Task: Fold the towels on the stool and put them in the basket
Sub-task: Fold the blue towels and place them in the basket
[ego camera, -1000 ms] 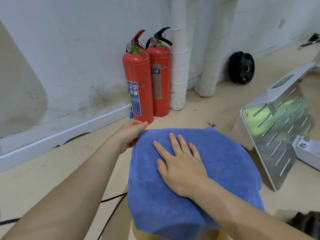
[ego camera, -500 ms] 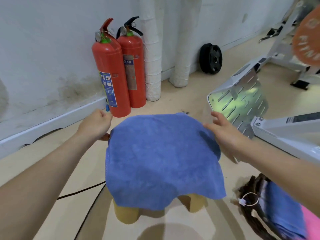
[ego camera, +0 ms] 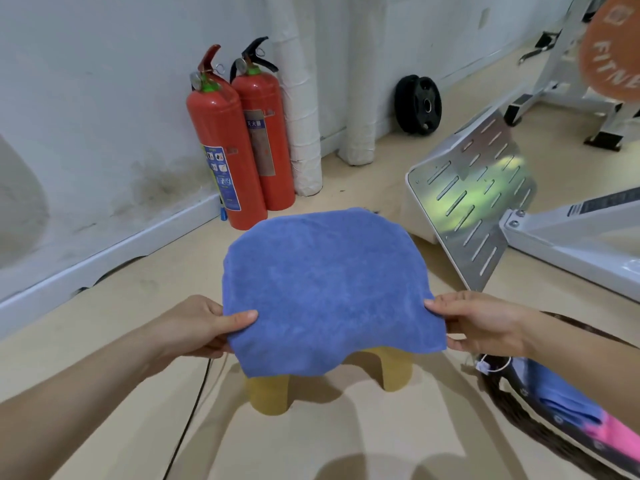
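Currently one blue towel [ego camera: 322, 282] drapes the single stool [ego camera: 268, 396]; the left hand [ego camera: 197, 327] and right hand [ego camera: 485, 323] each pinch a near corner. One basket [ego camera: 502, 403] nearby holds seemingly two folded cloths [ego camera: 568, 407], blue and pink.

Two red fire extinguishers [ego camera: 239, 140] stand by a stained white wall [ego camera: 104, 81]. The floor [ego camera: 363, 427] is tan. A black weight plate [ego camera: 418, 105] leans on the wall near white gym gear [ego camera: 571, 237].

One spread blue towel [ego camera: 322, 282]; one yellow stool [ego camera: 268, 394]; two hands, left hand [ego camera: 194, 327] and right hand [ego camera: 485, 323]; one basket [ego camera: 498, 400]; one folded blue towel [ego camera: 561, 400]; one folded pink towel [ego camera: 620, 434]; two red fire extinguishers [ego camera: 225, 140]; two wrapped pipes [ego camera: 301, 98]; one black weight plate [ego camera: 419, 105].
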Available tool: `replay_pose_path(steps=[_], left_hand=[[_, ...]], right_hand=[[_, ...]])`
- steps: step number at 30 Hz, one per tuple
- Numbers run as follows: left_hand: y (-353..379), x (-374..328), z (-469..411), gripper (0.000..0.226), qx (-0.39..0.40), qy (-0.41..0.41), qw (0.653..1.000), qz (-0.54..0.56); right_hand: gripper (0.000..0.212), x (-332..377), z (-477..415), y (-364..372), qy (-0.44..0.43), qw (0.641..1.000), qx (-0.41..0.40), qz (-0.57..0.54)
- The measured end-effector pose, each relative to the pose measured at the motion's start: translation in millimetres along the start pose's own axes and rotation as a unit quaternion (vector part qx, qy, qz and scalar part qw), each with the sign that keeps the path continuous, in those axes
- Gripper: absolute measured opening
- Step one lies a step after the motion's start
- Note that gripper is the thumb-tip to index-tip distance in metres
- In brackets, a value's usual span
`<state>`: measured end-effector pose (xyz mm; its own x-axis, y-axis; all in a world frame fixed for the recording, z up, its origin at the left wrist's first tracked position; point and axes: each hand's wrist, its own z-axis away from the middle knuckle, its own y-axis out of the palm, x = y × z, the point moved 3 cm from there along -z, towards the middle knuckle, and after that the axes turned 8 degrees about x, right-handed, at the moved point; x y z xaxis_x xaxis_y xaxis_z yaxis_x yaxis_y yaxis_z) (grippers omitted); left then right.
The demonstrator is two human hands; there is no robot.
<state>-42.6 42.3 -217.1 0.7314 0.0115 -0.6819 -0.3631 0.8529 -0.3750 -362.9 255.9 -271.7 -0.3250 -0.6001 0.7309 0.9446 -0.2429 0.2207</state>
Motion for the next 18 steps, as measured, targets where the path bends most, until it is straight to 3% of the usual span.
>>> replay_pose_path(steps=[5,9,12,16,18], left_hand=[[21.3,9.5,9.4,0.046,0.07,0.012,0.993,0.099],[22.8,9.8,17.7,0.032,0.081,0.0,0.987,0.141],[15.2,-3.7,21.9,0.039,0.02,0.041,0.981,0.19],[0.4,-45.7,30.7,0.034,-0.147,0.119,0.938,0.292],[-4.0,-70.6,37.3,0.035,-0.152,0.177,0.918,0.322]], right_hand=[[0.063,-4.7,8.5,6.9,0.007,0.998,0.061,-0.011],[0.06,-6.6,15.7,6.5,0.037,0.997,0.058,0.021],[0.046,7.6,25.6,4.5,0.024,0.999,0.038,0.003],[0.01,54.9,46.0,14.7,-0.092,0.991,-0.01,-0.096],[0.012,78.2,56.7,28.4,-0.139,0.986,-0.033,-0.086]])
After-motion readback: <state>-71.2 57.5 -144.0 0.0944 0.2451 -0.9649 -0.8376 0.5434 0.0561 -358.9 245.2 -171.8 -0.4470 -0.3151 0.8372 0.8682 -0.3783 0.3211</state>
